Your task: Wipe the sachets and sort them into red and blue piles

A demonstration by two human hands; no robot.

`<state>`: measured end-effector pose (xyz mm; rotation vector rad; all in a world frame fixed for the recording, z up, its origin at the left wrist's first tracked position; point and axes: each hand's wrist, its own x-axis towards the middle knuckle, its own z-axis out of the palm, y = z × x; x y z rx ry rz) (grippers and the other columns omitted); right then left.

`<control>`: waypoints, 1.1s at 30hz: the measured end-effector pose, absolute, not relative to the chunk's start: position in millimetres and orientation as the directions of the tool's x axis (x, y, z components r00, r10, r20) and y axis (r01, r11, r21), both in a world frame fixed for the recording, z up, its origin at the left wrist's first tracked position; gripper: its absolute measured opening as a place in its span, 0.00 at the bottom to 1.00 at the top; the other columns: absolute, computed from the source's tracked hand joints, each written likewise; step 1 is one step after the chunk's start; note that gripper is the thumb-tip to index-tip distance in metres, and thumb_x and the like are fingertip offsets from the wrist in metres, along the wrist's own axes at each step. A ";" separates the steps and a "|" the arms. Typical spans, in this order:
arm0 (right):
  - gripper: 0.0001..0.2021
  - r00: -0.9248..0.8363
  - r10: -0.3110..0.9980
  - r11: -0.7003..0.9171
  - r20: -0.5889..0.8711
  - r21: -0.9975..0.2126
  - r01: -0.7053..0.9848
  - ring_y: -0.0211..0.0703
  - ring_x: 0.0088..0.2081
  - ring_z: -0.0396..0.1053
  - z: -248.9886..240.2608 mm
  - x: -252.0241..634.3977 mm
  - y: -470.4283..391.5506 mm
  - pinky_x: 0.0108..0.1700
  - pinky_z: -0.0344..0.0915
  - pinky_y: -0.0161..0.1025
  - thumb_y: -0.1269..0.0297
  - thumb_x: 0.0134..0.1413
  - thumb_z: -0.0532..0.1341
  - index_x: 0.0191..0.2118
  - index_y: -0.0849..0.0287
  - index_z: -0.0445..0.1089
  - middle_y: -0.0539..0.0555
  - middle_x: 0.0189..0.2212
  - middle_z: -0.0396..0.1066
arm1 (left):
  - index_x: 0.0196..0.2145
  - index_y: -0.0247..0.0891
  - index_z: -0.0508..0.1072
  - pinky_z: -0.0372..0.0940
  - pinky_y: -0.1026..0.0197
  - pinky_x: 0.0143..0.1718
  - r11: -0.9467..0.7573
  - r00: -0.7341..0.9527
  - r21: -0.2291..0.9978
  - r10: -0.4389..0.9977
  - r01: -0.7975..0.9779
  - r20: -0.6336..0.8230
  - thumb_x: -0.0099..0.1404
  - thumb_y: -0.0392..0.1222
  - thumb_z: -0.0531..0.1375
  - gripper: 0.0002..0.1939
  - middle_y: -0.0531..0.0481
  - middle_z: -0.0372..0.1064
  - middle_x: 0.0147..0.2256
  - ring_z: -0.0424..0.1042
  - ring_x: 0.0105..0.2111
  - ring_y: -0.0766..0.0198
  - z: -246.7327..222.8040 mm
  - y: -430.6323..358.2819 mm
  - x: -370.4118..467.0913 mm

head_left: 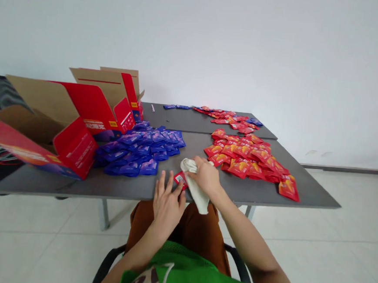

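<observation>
A red packet [180, 178] lies flat on the grey table near its front edge, partly covered by a white cloth [198, 195]. My right hand [204, 174] is closed around the bunched cloth and presses it over the packet's right side; the cloth's loose end hangs past the table edge. On the packet's left, my left hand [167, 201] rests flat with fingers spread, its fingertips at or close to the packet. A heap of blue packets [142, 148] lies to the left, and a heap of red-orange packets [248, 157] to the right.
Open red cardboard boxes [77, 148] stand along the table's left side, flaps raised. Farther back lie more red packets [233, 119], a few blue packets [177, 107] and a small white marker-like stick [152, 108]. The grey table [189, 137] ends just before my lap.
</observation>
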<state>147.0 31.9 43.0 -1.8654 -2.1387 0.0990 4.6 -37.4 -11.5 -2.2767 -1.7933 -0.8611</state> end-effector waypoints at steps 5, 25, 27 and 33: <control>0.18 -0.015 0.987 0.051 0.157 -0.226 0.973 0.45 0.38 0.72 24.5 133.4 23.1 0.34 0.63 0.37 0.45 0.60 0.52 0.47 0.51 0.63 0.54 0.42 0.70 | 0.45 0.39 0.78 0.56 0.40 0.58 -0.255 0.098 0.266 0.866 0.930 0.490 0.62 0.38 0.56 0.16 0.39 0.62 0.58 0.29 0.67 0.42 -3.2 -35.4 3.8; 0.16 0.267 0.928 -0.213 0.259 -0.219 0.952 0.45 0.36 0.70 8.5 158.0 12.8 0.30 0.59 0.36 0.47 0.62 0.51 0.45 0.53 0.62 0.53 0.38 0.67 | 0.28 0.35 0.71 0.65 0.58 0.35 -0.337 0.282 0.126 0.902 0.933 0.326 0.67 0.33 0.48 0.14 0.42 0.71 0.27 0.71 0.34 0.56 -0.3 13.8 -35.9; 0.14 0.254 0.934 -0.216 0.253 -0.168 0.962 0.46 0.37 0.70 8.0 153.9 9.5 0.29 0.60 0.35 0.49 0.62 0.52 0.45 0.53 0.62 0.54 0.38 0.67 | 0.28 0.35 0.70 0.64 0.59 0.33 -0.285 0.223 0.211 0.935 0.935 0.275 0.67 0.34 0.47 0.14 0.42 0.71 0.28 0.71 0.31 0.57 20.7 24.0 -51.7; 0.12 0.144 0.964 -0.114 0.221 -0.145 0.983 0.47 0.40 0.69 5.2 132.8 -7.9 0.32 0.63 0.35 0.56 0.60 0.57 0.47 0.52 0.61 0.55 0.39 0.66 | 0.24 0.36 0.67 0.63 0.65 0.25 -0.172 0.064 0.664 0.981 0.728 0.185 0.69 0.44 0.46 0.19 0.49 0.69 0.22 0.69 0.22 0.64 85.9 81.5 -57.9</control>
